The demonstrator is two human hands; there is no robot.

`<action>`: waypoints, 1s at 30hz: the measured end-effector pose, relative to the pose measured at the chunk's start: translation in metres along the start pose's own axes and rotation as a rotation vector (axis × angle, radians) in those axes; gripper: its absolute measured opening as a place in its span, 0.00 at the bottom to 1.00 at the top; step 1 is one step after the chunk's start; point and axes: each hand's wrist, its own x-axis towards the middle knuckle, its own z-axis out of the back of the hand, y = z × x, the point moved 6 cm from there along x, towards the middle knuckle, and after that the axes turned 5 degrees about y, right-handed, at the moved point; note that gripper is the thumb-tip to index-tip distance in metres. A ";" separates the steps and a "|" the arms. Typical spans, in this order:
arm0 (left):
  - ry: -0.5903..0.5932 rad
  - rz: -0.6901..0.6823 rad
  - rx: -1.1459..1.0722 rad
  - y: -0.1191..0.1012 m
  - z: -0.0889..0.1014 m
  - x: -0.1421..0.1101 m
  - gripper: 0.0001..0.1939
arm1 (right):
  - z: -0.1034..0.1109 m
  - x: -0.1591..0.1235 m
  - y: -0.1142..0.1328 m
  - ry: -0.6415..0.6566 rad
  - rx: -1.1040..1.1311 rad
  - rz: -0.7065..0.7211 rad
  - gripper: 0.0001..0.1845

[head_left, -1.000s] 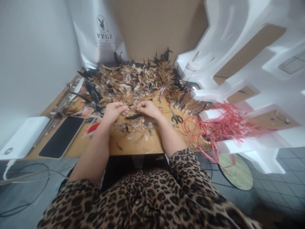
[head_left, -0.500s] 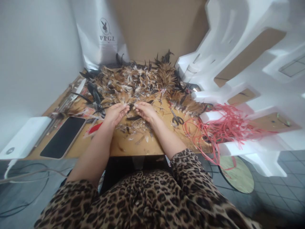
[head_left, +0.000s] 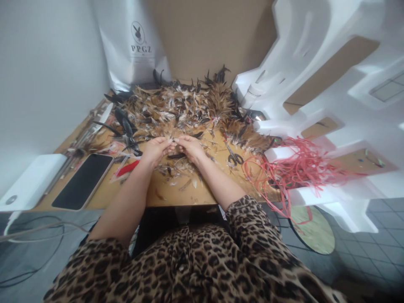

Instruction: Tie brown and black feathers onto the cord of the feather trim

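A big heap of brown, white and black feathers [head_left: 186, 107] covers the far half of a wooden table [head_left: 176, 191]. My left hand [head_left: 155, 149] and my right hand [head_left: 189, 147] meet at the near edge of the heap, fingertips almost touching. Both hands pinch small feathers between thumb and fingers. Loose feathers [head_left: 176, 170] lie scattered on the wood just below my hands. A dark feather [head_left: 176, 155] rests under my right hand.
Black scissors [head_left: 234, 157] lie right of my right hand, beside a tangle of red cords [head_left: 293, 168]. A black phone [head_left: 82, 181] and a white box [head_left: 30, 181] sit at the left. White foam packing [head_left: 315, 97] stands at the right, a silver bag [head_left: 135, 46] behind.
Both hands have moved slightly forward and closer together at the heap's edge; the fingertips now nearly meet.
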 end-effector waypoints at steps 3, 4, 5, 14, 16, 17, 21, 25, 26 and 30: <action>0.013 0.020 0.032 0.000 -0.002 -0.001 0.06 | 0.000 -0.001 0.002 0.017 -0.050 0.020 0.17; 0.022 0.028 0.041 0.001 -0.003 -0.001 0.07 | 0.000 -0.001 0.002 0.021 -0.063 0.021 0.17; 0.033 0.034 0.049 0.001 -0.003 -0.002 0.08 | 0.000 -0.001 0.002 0.026 -0.072 0.020 0.17; 0.070 0.066 0.045 0.003 -0.002 -0.002 0.11 | 0.002 0.000 0.002 0.018 -0.040 0.023 0.17; 0.076 0.083 0.021 0.004 -0.002 -0.002 0.11 | 0.003 0.001 0.002 0.000 -0.006 0.035 0.18; 0.083 0.093 0.010 0.005 -0.002 -0.002 0.11 | 0.003 0.001 0.003 -0.007 0.009 0.045 0.18; 0.096 0.129 -0.016 0.008 -0.003 -0.002 0.09 | 0.002 -0.001 0.006 -0.010 0.038 0.105 0.17; 0.115 0.150 -0.045 0.010 -0.004 -0.001 0.08 | -0.001 -0.005 0.006 -0.034 0.021 0.109 0.17; 0.119 0.153 -0.051 0.011 -0.004 -0.001 0.08 | -0.002 -0.006 0.006 -0.046 0.017 0.103 0.17; 0.121 0.169 -0.057 0.012 -0.005 0.000 0.07 | -0.005 -0.009 0.007 -0.070 -0.009 0.123 0.16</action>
